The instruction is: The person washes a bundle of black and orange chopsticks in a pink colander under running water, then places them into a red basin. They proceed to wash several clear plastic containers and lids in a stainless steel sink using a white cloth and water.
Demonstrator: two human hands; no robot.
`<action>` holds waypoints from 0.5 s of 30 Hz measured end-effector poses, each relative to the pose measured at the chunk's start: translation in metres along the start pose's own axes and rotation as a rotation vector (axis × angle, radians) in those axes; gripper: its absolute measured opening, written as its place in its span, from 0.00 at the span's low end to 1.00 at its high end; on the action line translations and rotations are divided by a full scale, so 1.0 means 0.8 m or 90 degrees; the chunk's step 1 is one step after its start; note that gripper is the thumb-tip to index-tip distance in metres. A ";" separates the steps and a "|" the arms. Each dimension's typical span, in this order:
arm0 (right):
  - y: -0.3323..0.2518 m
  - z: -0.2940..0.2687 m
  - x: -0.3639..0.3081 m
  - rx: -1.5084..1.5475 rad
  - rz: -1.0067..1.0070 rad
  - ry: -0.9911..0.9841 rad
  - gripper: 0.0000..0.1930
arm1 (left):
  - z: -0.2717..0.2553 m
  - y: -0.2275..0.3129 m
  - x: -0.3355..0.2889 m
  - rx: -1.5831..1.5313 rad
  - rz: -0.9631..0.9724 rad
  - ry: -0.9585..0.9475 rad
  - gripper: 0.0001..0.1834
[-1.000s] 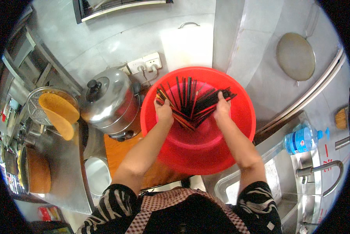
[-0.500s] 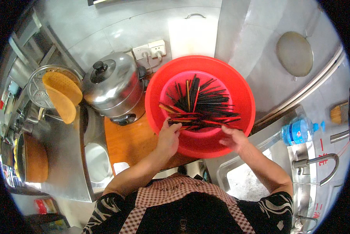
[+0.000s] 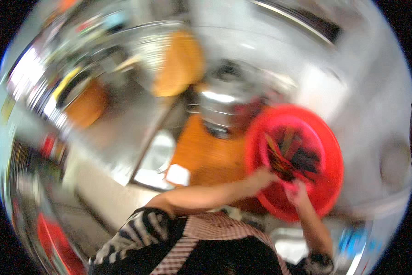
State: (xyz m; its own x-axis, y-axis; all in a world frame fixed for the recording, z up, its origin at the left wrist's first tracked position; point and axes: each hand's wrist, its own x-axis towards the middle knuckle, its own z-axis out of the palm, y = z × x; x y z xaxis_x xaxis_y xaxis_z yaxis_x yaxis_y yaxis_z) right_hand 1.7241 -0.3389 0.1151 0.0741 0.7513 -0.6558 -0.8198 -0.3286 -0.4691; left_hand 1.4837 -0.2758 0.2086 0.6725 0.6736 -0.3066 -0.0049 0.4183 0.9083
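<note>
A large red basin (image 3: 333,183) stands at the right, with a smaller pink basin (image 3: 324,153) inside it. Dark chopsticks (image 3: 302,156), some of them reddish or yellowish, lie heaped in the pink one. My left hand (image 3: 263,178) reaches over the red basin's near left side, close to the ends of the chopsticks. Just right of it, my right hand (image 3: 298,193) is at the near rim of the pink basin. Motion smears the fingers of both, so what they grip, if anything, cannot be made out.
Left of the basins, a steel electric pot (image 3: 224,103) sits on an orange wooden table (image 3: 206,158). A white container (image 3: 159,149) and a steel counter (image 3: 128,123) with a brown pot (image 3: 87,105) are farther left. A sink (image 3: 289,246) and blue bottle (image 3: 353,240) are at lower right.
The view has swung left, so the basins now appear farther right and everything is blurred. My hands, apart at the chopsticks before, are now closer together at the pink basin's near rim.
</note>
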 end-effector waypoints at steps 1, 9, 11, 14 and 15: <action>-0.003 -0.003 -0.004 -0.001 -0.079 -0.072 0.13 | 0.012 0.044 -0.036 0.016 0.049 -0.015 0.30; 0.086 0.164 -0.028 -0.291 -0.035 -0.072 0.09 | -0.070 -0.005 -0.110 0.079 0.039 0.003 0.27; 0.113 0.193 -0.042 -0.335 -0.023 -0.090 0.09 | -0.106 -0.033 -0.134 0.060 0.124 0.024 0.24; 0.126 0.219 -0.047 -0.378 -0.003 -0.131 0.07 | -0.140 -0.059 -0.181 0.037 0.203 0.132 0.21; 0.138 0.228 -0.060 -0.387 -0.002 -0.141 0.07 | -0.152 -0.063 -0.227 0.003 0.189 0.165 0.21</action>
State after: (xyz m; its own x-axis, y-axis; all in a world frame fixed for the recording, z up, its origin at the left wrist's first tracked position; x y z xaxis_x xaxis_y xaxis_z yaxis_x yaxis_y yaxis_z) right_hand 1.5264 -0.3068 0.2023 -0.0964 0.8313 -0.5474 -0.3470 -0.5435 -0.7643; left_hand 1.2720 -0.3455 0.1838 0.4328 0.8968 -0.0915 -0.1676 0.1798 0.9693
